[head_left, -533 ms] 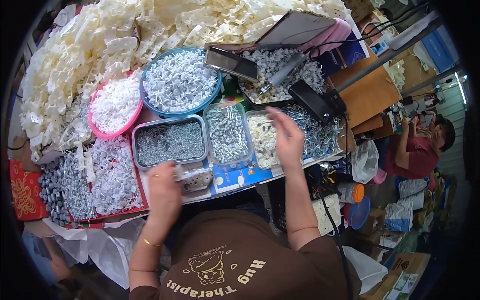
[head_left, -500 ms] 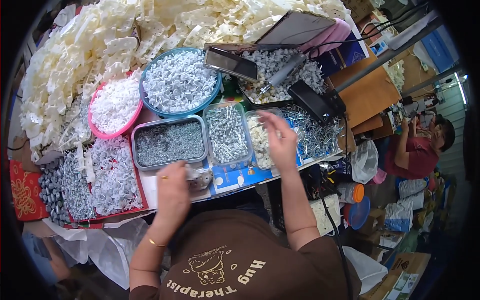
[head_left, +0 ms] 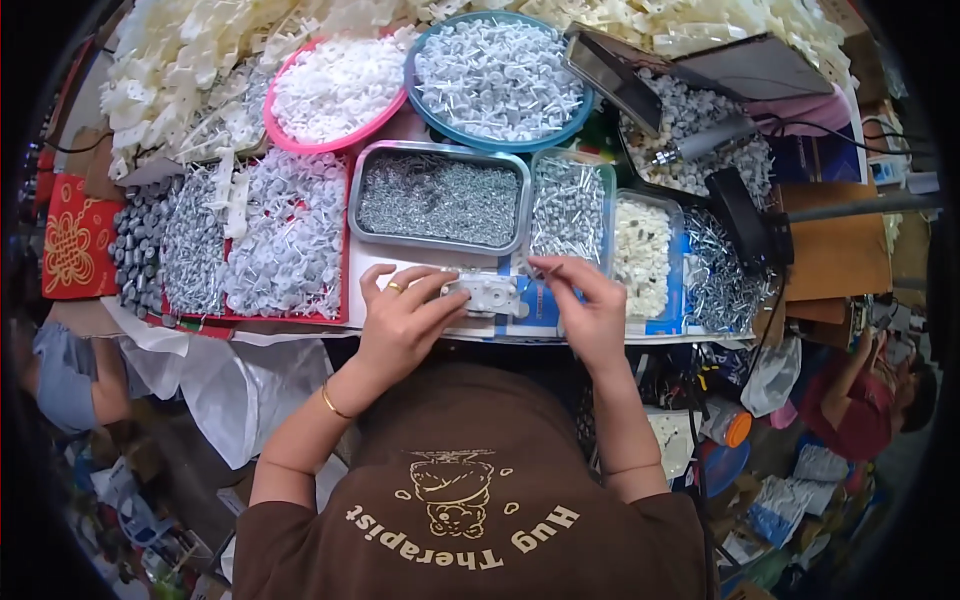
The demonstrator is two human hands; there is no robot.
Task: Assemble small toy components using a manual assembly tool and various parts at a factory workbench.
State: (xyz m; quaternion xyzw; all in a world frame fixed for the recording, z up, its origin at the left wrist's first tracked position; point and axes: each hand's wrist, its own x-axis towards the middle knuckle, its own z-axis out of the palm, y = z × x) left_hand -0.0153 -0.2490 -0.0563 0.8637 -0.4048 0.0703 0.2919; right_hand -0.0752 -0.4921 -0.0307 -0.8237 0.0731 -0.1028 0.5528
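the left hand (head_left: 400, 318) grips a small white plastic block (head_left: 487, 295) at the near edge of the table (head_left: 380, 262), fingers closed over its left end, thumb under. the right hand (head_left: 590, 315) sits just right of the block, thumb and forefinger pinched together on a thin metal pin (head_left: 541, 268) whose tip meets the block's far right corner. the block lies just near of the metal tray of small grey screws (head_left: 438, 198).

right of that tray stands a clear tub of silver pins (head_left: 571, 208), then a clear tub of cream plastic pieces (head_left: 642, 245), then a loose heap of silver screws (head_left: 725, 270). far of these, a blue-rimmed bowl (head_left: 497, 75) holds white pegs with metal shafts, and a pink-rimmed bowl (head_left: 333, 90) to its left holds white plastic parts. left of the metal tray, a red tray (head_left: 255, 240) carries white and grey pegs. a large pile of cream plastic frames (head_left: 180, 70) fills the far left. a dark box of grey caps (head_left: 690, 130) sits far right, a cabled tool lying across it.

a second person in a red top (head_left: 860, 410) sits at the right edge, well apart from the table work.
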